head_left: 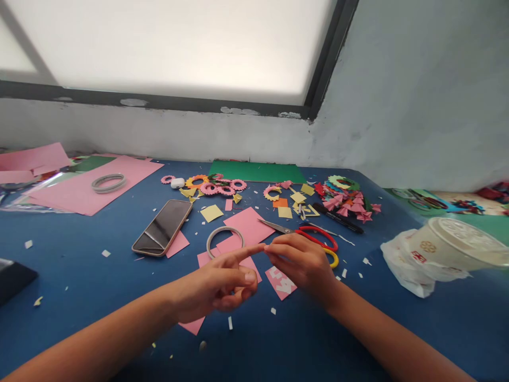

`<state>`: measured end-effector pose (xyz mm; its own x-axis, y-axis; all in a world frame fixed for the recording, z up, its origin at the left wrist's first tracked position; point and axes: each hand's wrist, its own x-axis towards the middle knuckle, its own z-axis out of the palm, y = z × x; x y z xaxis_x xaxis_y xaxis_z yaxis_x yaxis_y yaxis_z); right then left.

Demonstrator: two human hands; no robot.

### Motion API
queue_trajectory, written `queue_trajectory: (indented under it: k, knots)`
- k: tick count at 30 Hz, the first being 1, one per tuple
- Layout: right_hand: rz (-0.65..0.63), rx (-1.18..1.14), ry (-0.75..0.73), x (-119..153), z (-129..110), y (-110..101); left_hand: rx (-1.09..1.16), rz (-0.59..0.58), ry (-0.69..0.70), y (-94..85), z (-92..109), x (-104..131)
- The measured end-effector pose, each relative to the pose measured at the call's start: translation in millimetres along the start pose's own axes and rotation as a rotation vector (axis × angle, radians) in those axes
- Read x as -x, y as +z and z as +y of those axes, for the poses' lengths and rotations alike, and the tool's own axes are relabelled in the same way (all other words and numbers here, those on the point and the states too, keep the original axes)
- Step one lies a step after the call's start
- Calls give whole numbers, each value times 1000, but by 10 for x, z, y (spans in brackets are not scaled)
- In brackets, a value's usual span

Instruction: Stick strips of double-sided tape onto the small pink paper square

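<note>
Short of the table's far edge (186, 167), my left hand (214, 284) extends 1 finger, seemingly for my right hand (306, 261) to pinch; anything grasped, I can't tell.

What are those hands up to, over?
Left hand: index finger extended. Right hand: fingertips at that finger's tip; anything pinched, too small to tell. Close beyond: scissors, tape roll.
</note>
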<state>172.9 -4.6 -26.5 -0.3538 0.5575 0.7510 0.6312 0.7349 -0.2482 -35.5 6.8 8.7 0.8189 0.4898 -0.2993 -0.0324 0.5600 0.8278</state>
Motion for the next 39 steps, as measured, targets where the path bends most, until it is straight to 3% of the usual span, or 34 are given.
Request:
queue_trajectory:
  k: [5,13,18,23,27,30,33,34,36,39]
  knots:
    - [-68,73,-20,4,-21,17,204,-78,-27,47,36,44]
    - [60,-48,-13,34,-47,-23,238,-154,2,73,21,77]
    - [55,21,-61,15,-57,-57,262,-168,1,79,19,78]
    - [-61,34,-5,24,-37,14,332,-161,7,52,8,60]
    - [-219,-6,61,9,-2,-14,333,-74,10,53,-4,18]
    - [-381,-117,166,-36,84,-127,92,114,135,43,-69,-46]
    - [-649,-194,301,-94,212,-228,-546,318,335,7,-212,-131]
    - [-750,-206,338,-114,252,-245,-831,327,410,-4,-271,-161]
    - [-921,-189,388,-155,312,-255,-1287,212,533,-17,-388,-216]
    - [-1057,-108,399,-221,342,-246,-1567,81,581,-7,-513,-280]
